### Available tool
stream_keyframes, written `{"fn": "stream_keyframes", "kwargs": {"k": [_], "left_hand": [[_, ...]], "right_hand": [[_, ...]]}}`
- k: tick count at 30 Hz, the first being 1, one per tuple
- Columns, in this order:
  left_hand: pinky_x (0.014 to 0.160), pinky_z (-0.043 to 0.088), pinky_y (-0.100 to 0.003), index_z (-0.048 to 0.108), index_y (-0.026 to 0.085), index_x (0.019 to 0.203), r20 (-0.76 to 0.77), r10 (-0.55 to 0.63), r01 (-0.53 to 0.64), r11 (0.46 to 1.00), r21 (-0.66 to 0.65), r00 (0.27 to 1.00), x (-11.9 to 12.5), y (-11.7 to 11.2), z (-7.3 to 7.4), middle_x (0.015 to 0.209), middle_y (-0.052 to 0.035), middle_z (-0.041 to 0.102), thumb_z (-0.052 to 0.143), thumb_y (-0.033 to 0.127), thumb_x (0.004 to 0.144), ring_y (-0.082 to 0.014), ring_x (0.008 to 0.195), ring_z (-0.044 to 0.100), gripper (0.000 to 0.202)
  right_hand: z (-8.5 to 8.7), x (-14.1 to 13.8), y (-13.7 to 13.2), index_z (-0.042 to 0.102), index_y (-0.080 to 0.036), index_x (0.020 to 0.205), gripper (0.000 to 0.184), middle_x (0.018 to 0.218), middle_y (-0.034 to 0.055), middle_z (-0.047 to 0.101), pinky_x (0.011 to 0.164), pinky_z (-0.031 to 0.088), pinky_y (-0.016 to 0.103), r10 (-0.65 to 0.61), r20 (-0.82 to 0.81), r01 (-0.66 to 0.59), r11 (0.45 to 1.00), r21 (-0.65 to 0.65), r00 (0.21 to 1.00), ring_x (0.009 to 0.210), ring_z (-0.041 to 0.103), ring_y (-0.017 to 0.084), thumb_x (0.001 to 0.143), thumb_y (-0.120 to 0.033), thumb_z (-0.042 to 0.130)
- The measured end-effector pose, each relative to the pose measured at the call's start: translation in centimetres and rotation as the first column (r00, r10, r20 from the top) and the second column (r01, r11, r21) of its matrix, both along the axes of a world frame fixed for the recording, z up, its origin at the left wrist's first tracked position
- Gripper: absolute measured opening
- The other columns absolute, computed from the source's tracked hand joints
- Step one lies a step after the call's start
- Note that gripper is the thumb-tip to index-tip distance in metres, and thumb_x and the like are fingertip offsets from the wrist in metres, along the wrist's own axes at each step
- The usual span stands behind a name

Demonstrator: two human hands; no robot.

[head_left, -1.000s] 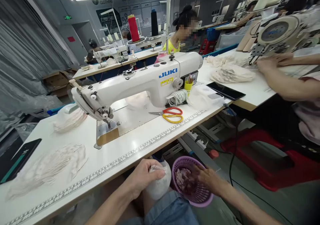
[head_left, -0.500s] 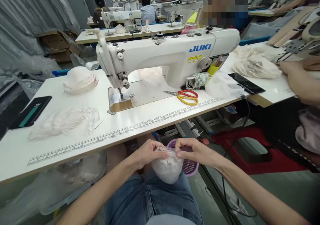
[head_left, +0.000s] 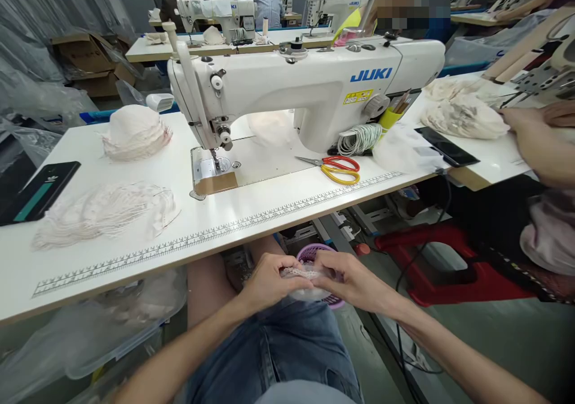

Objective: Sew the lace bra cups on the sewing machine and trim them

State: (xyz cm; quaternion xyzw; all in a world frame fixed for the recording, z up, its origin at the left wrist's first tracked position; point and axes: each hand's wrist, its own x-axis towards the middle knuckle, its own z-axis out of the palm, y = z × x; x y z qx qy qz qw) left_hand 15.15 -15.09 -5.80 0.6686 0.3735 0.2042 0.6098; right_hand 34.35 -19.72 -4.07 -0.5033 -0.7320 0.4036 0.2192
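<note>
Above my lap, my left hand (head_left: 268, 279) is closed, pinching one side of a white lace-edged fabric cup (head_left: 309, 294) between thumb and fingers. My right hand (head_left: 353, 281) grips the other side of its lace edge, also closed. The hands are close together, and the cup's rounded body hangs below them, seen almost edge-on. Behind the hands is a purple basket (head_left: 314, 248), partly covered by them. Beyond the table edge stands a white sewing machine (head_left: 269, 80); neither hand touches it.
On the table (head_left: 251, 203) lie scissors (head_left: 336, 167), a pile of thin white fabric pieces (head_left: 108, 212), a stack of fabric cups (head_left: 135, 131), a black case (head_left: 40, 193) and a phone (head_left: 447, 146). A red stool (head_left: 431, 266) and another person's arm (head_left: 534, 140) are at right.
My hands have drawn nearer each other on the lace edge. The cup has tipped, so its round body shows less. The view has shifted slightly.
</note>
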Motion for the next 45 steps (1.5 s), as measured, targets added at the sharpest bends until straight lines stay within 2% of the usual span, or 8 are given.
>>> {"fn": "stream_keyframes", "kwargs": {"k": [3,6,12,19,26,31,38,45], "left_hand": [[0.055,0.041,-0.020,0.068,0.013,0.073,0.006,0.032,-0.030,0.855,0.518,0.999,0.2,-0.8,-0.4,0.065,-0.0022,0.066,0.061,0.021,0.081,-0.0110,0.058,0.057,0.013],[0.058,0.048,-0.023,0.063,0.013,0.084,0.083,-0.020,-0.062,0.493,0.868,0.996,0.2,-1.3,-0.7,0.073,-0.0067,0.070,0.049,0.012,0.086,-0.0130,0.062,0.061,0.015],[0.058,0.055,-0.031,0.060,0.012,0.089,-0.001,-0.207,0.010,0.043,0.999,0.978,0.3,-1.4,-2.0,0.086,-0.0184,0.071,0.043,0.010,0.084,-0.0225,0.075,0.069,0.018],[0.060,0.056,-0.035,0.059,0.015,0.095,-0.095,-0.320,0.195,0.297,0.935,0.943,1.0,-1.5,-3.2,0.093,-0.0202,0.070,0.046,0.010,0.083,-0.0283,0.081,0.069,0.019],[0.055,0.052,-0.030,0.059,0.011,0.089,-0.105,-0.232,0.126,0.077,0.989,0.967,2.1,-1.2,-2.4,0.084,-0.0180,0.070,0.045,0.008,0.083,-0.0205,0.066,0.067,0.015],[0.048,0.042,-0.024,0.058,0.013,0.083,-0.109,-0.113,0.127,0.169,0.977,0.988,2.2,-0.8,-2.5,0.071,-0.0089,0.067,0.042,0.005,0.086,-0.0130,0.056,0.059,0.018],[0.058,0.043,-0.025,0.061,0.015,0.083,-0.320,-0.057,0.284,0.621,0.730,0.946,2.3,0.3,-2.0,0.073,-0.0049,0.065,0.041,0.017,0.089,-0.0150,0.063,0.059,0.020],[0.058,0.037,-0.021,0.066,0.015,0.076,-0.184,-0.085,0.103,0.991,0.091,0.979,0.4,1.6,1.4,0.070,-0.0014,0.064,0.060,0.031,0.079,-0.0133,0.064,0.054,0.018]], "right_hand": [[0.4,0.3,-0.9,0.050,-0.017,0.077,0.022,0.074,0.0015,0.049,0.057,0.031,0.024,0.004,0.127,-0.036,0.967,0.254,0.992,0.065,0.042,0.012,0.095,-0.027,0.041],[0.4,0.9,-1.7,0.054,-0.017,0.080,0.021,0.076,0.0033,0.052,0.060,0.033,0.025,0.091,0.131,-0.136,0.910,0.391,0.987,0.067,0.045,0.013,0.093,-0.030,0.046],[-0.2,1.7,-2.3,0.055,-0.019,0.077,0.031,0.083,0.0061,0.052,0.065,0.040,0.028,-0.040,-0.246,0.076,0.988,0.136,0.968,0.075,0.050,0.016,0.091,-0.044,0.044],[-1.6,1.7,-2.4,0.055,-0.020,0.090,0.013,0.087,0.0056,0.055,0.068,0.040,0.028,-0.073,-0.212,0.087,0.995,0.057,0.975,0.078,0.049,0.016,0.093,-0.026,0.044],[-3.2,3.3,-2.3,0.044,-0.020,0.082,0.022,0.077,0.0012,0.048,0.062,0.039,0.024,-0.067,-0.182,0.065,0.998,-0.017,0.981,0.067,0.044,0.013,0.097,-0.030,0.031],[-7.0,7.8,-1.8,0.060,-0.016,0.074,0.036,0.071,0.0057,0.062,0.056,0.041,0.023,-0.252,0.222,0.238,0.967,0.088,0.942,0.059,0.053,0.014,0.093,-0.035,0.036],[-4.2,3.3,-2.7,0.038,-0.022,0.131,0.075,0.127,0.0138,0.050,0.092,0.040,0.041,-0.136,0.140,0.105,0.973,0.206,0.981,0.114,0.048,0.029,0.071,-0.057,0.065],[-1.8,0.1,0.5,0.057,-0.018,0.078,0.028,0.071,0.0007,0.055,0.060,0.036,0.025,-0.067,-0.077,0.055,0.988,-0.146,0.995,0.067,0.047,0.015,0.087,-0.043,0.050]]}}
